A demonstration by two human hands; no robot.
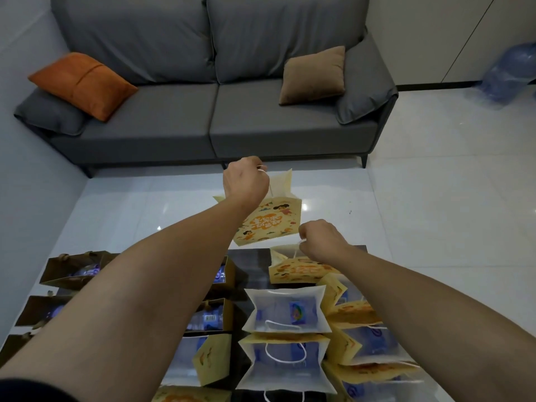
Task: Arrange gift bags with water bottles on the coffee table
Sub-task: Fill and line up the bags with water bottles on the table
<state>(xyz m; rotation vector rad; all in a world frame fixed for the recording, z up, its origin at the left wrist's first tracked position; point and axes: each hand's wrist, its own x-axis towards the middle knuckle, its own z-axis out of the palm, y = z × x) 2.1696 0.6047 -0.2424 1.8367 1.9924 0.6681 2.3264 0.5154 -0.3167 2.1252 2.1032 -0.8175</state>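
The left hand (245,181) is raised above the far edge of the dark glossy coffee table (255,274), its fingers curled round the white cord handle of a pale yellow paper gift bag printed with orange cartoon figures (268,219). That bag hangs in the air, tilted, clear of the tabletop and out over the white tiled floor (435,198). The right hand (323,240) is lower and nearer, pinching the thin white cord of a second yellow cartoon-printed paper bag (298,271), which rests at the far right corner of the table with its mouth open.

The table is crowded with more bags. On the left stand brown kraft paper bags with twisted rope handles (72,268), partly hidden by the left forearm — blue-labelled plastic water bottles (208,317) show inside some of them. In the middle and on the right stand more yellow bags with white linings (285,313), set close together and touching, with bottles lying in them.

Beyond the table stands a grey fabric two-seat sofa (220,111) — an orange square cushion (82,84) lies at its left end, a tan square cushion (314,74) at its right. A large translucent blue water jug (510,74) lies on the floor at the far right, beside the wall.
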